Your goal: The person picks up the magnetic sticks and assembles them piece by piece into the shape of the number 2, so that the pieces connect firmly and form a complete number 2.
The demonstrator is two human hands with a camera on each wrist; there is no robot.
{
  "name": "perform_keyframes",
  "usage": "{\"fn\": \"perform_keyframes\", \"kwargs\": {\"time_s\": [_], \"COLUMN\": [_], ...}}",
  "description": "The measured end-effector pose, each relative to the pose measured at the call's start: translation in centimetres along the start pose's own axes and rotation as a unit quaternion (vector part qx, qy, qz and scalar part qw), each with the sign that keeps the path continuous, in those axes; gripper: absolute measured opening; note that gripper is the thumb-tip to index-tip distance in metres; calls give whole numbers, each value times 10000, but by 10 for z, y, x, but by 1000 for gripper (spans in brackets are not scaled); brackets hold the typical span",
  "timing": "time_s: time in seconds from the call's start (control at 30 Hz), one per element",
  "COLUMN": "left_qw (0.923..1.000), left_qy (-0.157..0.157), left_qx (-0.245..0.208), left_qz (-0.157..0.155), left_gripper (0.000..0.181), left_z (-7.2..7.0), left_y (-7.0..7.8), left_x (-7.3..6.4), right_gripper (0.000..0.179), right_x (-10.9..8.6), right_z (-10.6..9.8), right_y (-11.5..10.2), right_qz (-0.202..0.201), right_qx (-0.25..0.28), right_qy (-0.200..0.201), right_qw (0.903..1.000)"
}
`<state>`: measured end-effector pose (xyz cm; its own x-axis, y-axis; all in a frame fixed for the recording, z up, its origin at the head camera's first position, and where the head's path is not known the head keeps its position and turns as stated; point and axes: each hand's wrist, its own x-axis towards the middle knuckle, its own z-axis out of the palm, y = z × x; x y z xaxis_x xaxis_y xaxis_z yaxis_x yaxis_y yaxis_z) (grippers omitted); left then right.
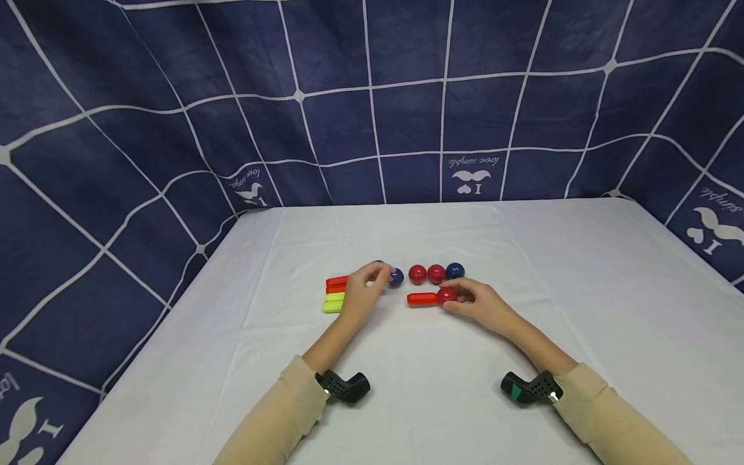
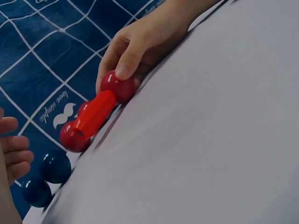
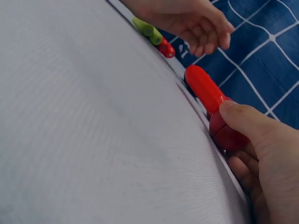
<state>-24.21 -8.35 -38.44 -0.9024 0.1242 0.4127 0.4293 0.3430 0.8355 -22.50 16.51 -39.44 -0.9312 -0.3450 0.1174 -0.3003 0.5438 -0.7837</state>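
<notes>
My right hand (image 1: 479, 303) grips the red ball of a red maraca (image 3: 226, 130), thumb on one side and fingers on the other. The maraca's orange-red handle (image 1: 422, 298) points left, low over or on the table; I cannot tell if it touches. My left hand (image 1: 365, 290) hovers beside a dark blue ball (image 1: 396, 278), fingers loosely bent and holding nothing in the right wrist view. A second blue ball (image 2: 36, 192) is mostly hidden behind that hand in the head view. Behind the maraca stand two red balls (image 1: 417, 274) and another blue ball (image 1: 455, 270).
Two red handles (image 1: 336, 282) and yellow-green handles (image 1: 334, 303) lie left of my left hand, partly covered by it. A white cloth covers the table (image 1: 442, 387). Dark blue grid-patterned fabric (image 1: 407, 123) hangs behind and at the sides.
</notes>
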Motion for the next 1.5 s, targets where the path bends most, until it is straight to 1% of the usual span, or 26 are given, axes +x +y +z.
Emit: {"fn": "perform_keyframes", "kwargs": {"time_s": [0.07, 0.1, 0.17, 0.23, 0.27, 0.3, 0.33, 0.37, 0.47, 0.5, 0.53, 0.6, 0.67, 0.8, 0.9, 1.03, 1.1, 1.23, 1.37, 1.43, 1.5], "left_qw": [9995, 9987, 9970, 9948, 9925, 9897, 9865, 9814, 9619, 9560, 9517, 9473, 9468, 9470, 9466, 9456, 9464, 9517, 9573, 9591, 9621], "left_qy": [284, 408, 570, 603, 598, 511, 364, 205, -281, -410, -496, -552, -560, -538, -521, -410, -337, -217, -125, -77, -12], "left_qx": [8, 138, 393, 782, 1037, 1320, 1585, 1895, 2697, 2885, 3013, 3149, 3168, 3165, 3172, 3206, 3187, 3028, 2841, 2781, 2693], "left_qz": [153, 263, 334, 246, 249, 228, 211, 240, 338, 344, 317, 178, 49, -96, -240, -379, -400, -459, -528, -515, -421], "left_gripper": [21, 20, 19, 18, 18, 20, 22, 24, 31, 33, 35, 36, 37, 39, 41, 40, 40, 39, 40, 40, 39], "left_z": [-5, -6, -9, -11, -11, -10, -10, -10, -9, -9, -9, -9, -9, -9, -9, -8, -8, -8, -9, -8, -8], "left_y": [10, 9, 7, 5, -1, -7, -7, -7, -7, -7, -8, -9, -10, -11, -11, -11, -11, -11, -11, -10, -9], "left_x": [1, 2, 5, 6, 8, 9, 10, 10, 11, 11, 11, 10, 10, 11, 10, 10, 10, 10, 8, 8, 8], "right_gripper": [43, 43, 43, 43, 43, 43, 44, 43, 43, 43, 43, 43, 43, 43, 43, 43, 43, 43, 43, 44, 44], "right_x": [0, -1, -2, -2, -2, -2, -1, -1, 0, 0, 0, 0, 0, 0, 0, 1, 1, 2, 2, 2, 2], "right_z": [-1, -1, 0, 1, 2, 2, 3, 2, 2, 2, 2, 2, 2, 2, 2, 2, 2, 2, 3, 3, 1], "right_y": [0, 0, 0, 0, 1, 1, 1, 1, 1, 1, 1, 0, 0, -1, -1, -1, -1, 0, 1, 1, 1], "right_qz": [-20, -1, 29, 29, 41, 45, 22, 1, -33, -46, -55, -59, -41, -3, -48, -108, -78, 22, 23, 15, 27], "right_qx": [-16, -20, -19, -10, -10, -12, -26, -18, -4, -7, -14, -6, -4, -17, -35, -57, -77, -108, -107, -112, -137], "right_qy": [17, 27, 40, 38, 39, 39, 35, 39, 43, 40, 31, 27, 27, 33, 50, 89, 104, 95, 53, 45, 52], "right_qw": [10000, 10000, 10000, 10000, 10000, 10000, 10000, 10000, 10000, 10000, 10000, 10000, 10000, 10000, 10000, 9999, 9999, 9999, 9999, 9999, 9999]}}
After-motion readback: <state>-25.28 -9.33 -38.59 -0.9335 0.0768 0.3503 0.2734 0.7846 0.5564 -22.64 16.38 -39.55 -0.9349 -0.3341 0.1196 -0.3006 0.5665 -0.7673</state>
